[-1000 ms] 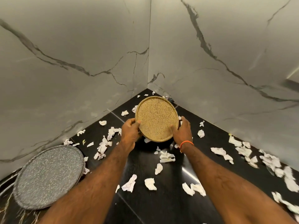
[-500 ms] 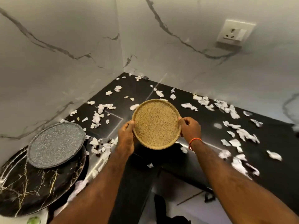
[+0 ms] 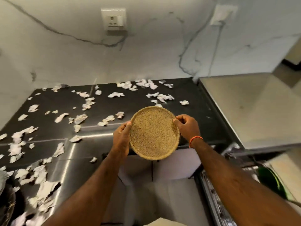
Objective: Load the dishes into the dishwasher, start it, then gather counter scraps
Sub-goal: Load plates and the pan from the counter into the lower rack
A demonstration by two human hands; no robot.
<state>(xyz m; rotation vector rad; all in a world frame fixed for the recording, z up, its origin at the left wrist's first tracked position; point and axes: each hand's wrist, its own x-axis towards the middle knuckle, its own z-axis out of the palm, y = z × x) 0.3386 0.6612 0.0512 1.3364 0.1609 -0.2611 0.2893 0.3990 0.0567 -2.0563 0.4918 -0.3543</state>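
Home kitchen: black counter, dishwasher.

The left hand covers the near-left rim of the speckled tan plate, and its fingers under the plate are hidden. The right hand hides part of the right rim. Both forearms run off the bottom edge. At the left edge a dark round dish is mostly cut off and smeared. The paper scraps on the desk blur toward the left. A green object at lower right is too blurred to identify.
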